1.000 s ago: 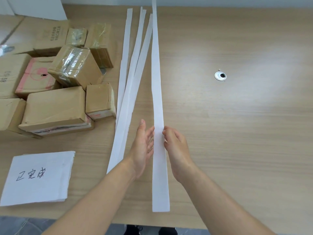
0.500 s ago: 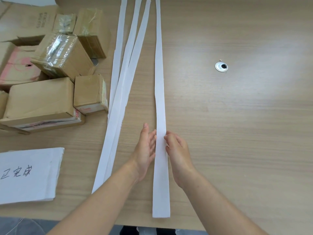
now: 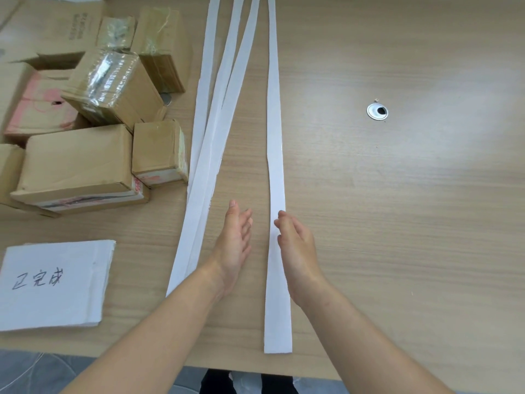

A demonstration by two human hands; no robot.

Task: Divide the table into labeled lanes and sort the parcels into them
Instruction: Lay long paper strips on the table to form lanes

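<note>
Fingers (image 3: 244,220) open — parcels (image 3: 113,89) left

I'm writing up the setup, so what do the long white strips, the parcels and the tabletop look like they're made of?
The white strips look like matte paper: thin, flat, slightly wavy. The parcels look like brown cardboard, some wrapped in glossy clear tape that glints. The table shows a light wood grain with soft sheen, probably laminate, though solid wood can't be ruled out.

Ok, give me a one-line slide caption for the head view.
Both hands, left hand and right hand, flank a single paper strip on the table; parcels wait unsorted.
</note>
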